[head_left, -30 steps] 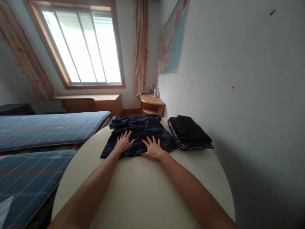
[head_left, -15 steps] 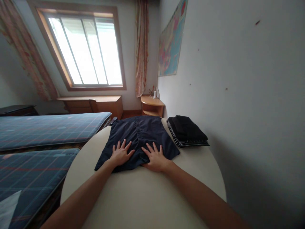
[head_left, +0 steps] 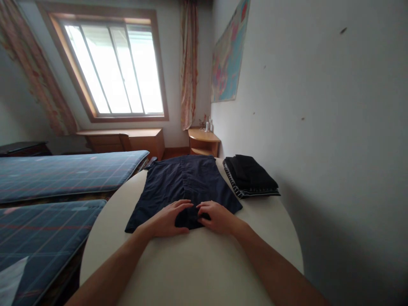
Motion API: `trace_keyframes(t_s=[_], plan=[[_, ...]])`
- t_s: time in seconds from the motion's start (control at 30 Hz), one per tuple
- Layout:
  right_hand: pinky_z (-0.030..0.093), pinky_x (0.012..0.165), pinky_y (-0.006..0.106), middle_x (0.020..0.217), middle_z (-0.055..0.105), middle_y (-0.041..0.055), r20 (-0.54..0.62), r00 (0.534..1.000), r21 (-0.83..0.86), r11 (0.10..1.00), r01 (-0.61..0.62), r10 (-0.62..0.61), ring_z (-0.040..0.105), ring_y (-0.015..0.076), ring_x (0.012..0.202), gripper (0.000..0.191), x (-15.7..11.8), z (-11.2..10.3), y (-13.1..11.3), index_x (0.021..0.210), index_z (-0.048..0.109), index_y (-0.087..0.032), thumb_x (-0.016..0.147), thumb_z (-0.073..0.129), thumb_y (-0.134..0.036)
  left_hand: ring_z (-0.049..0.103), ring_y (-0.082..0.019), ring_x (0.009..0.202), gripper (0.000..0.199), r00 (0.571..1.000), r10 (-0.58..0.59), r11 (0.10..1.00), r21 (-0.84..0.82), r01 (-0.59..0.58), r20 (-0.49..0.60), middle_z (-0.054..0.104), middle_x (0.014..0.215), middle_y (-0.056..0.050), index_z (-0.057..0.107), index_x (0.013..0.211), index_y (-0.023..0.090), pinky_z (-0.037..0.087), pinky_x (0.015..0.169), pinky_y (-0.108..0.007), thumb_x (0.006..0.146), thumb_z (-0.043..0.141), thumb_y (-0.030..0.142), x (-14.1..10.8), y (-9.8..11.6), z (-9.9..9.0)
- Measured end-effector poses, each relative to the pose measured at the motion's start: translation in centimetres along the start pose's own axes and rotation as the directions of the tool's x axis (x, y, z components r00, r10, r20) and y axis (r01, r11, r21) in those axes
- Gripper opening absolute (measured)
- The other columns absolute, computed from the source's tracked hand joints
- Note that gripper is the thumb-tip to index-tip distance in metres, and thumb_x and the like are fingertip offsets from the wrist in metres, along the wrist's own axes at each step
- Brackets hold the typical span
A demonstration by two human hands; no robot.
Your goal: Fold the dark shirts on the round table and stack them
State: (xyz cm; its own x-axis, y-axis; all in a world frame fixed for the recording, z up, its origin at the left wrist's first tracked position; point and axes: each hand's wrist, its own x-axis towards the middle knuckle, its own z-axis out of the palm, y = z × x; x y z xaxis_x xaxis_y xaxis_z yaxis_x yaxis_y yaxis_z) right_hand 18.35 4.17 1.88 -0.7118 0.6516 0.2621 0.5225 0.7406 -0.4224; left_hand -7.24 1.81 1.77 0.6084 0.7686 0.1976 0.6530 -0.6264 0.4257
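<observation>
A dark navy garment (head_left: pixel 165 178) lies spread on the round cream table (head_left: pixel 191 263), towards its far side. At the garment's near edge, my left hand (head_left: pixel 168 219) rests with thumb and fingers apart, the thumb close to the tabletop. Just to the right of it, my right hand (head_left: pixel 216 216) is curved over the same edge, thumb and fingertips apart, with dark cloth showing between them. Neither hand visibly grips the cloth. Beside the garment on the right sits a folded stack of black clothes (head_left: pixel 251 174) with a striped edge.
Two blue plaid mattresses (head_left: pixel 63 174) lie left of the table. The white wall (head_left: pixel 334 148) runs along the right. Beyond the table stand a wooden desk (head_left: pixel 143 138) below the window and a corner shelf (head_left: pixel 204 136) with small bottles.
Both hands have gone from lying flat with fingers spread to curved at the garment's near edge, closer together. The cloth's near corners have shifted slightly outward.
</observation>
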Motion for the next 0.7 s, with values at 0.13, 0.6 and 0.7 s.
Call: trace_keyframes(t_s=[0.13, 0.6, 0.7], plan=[[0.045, 0.093, 0.033, 0.098, 0.072, 0.0051, -0.099, 0.995, -0.097, 0.995, -0.017, 0.008, 0.064, 0.0210, 0.098, 0.013, 0.6, 0.3, -1.5, 0.095, 0.072, -0.022, 0.088, 0.067, -0.032, 0.050, -0.027, 0.131, 0.077, 1.000, 0.004, 1.000, -0.022, -0.004, -0.008, 0.047, 0.147, -0.008, 0.049, 0.139, 0.027, 0.040, 0.112, -0.037, 0.071, 0.079, 0.044, -0.2, -0.1, -0.3], [0.044, 0.101, 0.033, 0.118, 0.065, 0.0054, 0.089, 0.995, 0.053, 0.998, -0.039, 0.035, 0.058, 0.0224, 0.114, 0.048, -1.5, -3.4, 0.7, 0.115, 0.069, -0.024, 0.069, 0.079, -0.027, 0.063, -0.018, 0.102, 0.015, 0.993, 0.120, 0.991, 0.061, -0.121, 0.022, 0.068, 0.109, 0.000, 0.070, 0.093, 0.028, 0.049, 0.092, -0.028, 0.080, 0.064, 0.024, 0.4, 1.3, 0.0], [0.040, 0.108, 0.036, 0.126, 0.062, 0.0082, 0.079, 0.987, 0.015, 0.990, -0.143, 0.141, 0.054, 0.0242, 0.121, 0.061, -2.6, -4.5, 2.2, 0.125, 0.063, -0.020, 0.066, 0.078, -0.024, 0.063, -0.017, 0.102, 0.014, 0.997, 0.081, 0.994, 0.074, -0.082, 0.009, 0.068, 0.108, 0.000, 0.069, 0.093, 0.027, 0.049, 0.091, -0.026, 0.081, 0.062, 0.023, 0.5, 0.6, 0.2]])
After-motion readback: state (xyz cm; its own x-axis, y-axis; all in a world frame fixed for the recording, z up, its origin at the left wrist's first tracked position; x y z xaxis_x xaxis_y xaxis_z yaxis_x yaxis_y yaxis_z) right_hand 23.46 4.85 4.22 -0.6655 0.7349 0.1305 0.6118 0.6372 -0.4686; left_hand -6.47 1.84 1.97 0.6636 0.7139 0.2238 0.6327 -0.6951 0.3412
